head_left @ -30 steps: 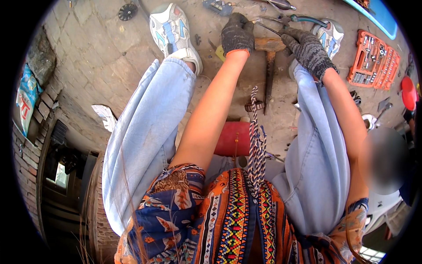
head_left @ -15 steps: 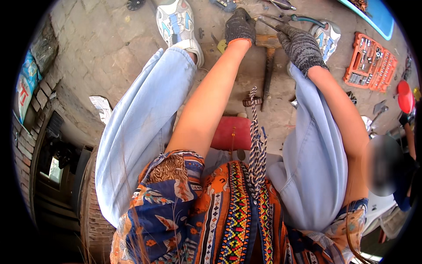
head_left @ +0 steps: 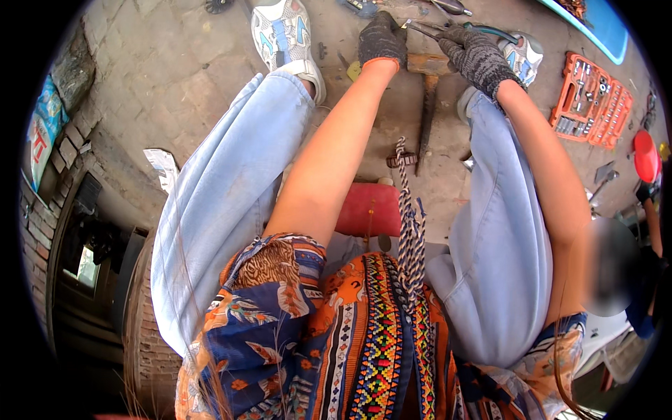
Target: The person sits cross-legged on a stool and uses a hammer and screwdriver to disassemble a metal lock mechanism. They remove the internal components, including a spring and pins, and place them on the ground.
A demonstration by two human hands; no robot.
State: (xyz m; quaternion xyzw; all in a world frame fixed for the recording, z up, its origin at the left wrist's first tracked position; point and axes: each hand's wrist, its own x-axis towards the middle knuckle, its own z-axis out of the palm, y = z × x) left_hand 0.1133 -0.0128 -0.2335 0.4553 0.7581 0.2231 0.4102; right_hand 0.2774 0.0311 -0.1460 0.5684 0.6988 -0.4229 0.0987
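My left hand, in a dark knit glove with an orange cuff, is closed at the top centre. A small light piece shows at its fingertips; what it grips is mostly hidden. My right hand, in a matching glove, is closed around a slim metal tool whose tip points at the left fingertips. Close behind the right hand is a curved teal handle, which looks like pliers. Below and between the hands lies a mallet-like tool with a wooden head and a dark shaft.
An orange socket set case lies unfolded at right. Beyond it are a red bowl and another person's arm. A blue tray stands at the far right. A yellow-handled tool lies left of the mallet.
My right hand has shifted slightly to the right, and the slim tool's angle has changed a little. The left hand has stayed almost in place.
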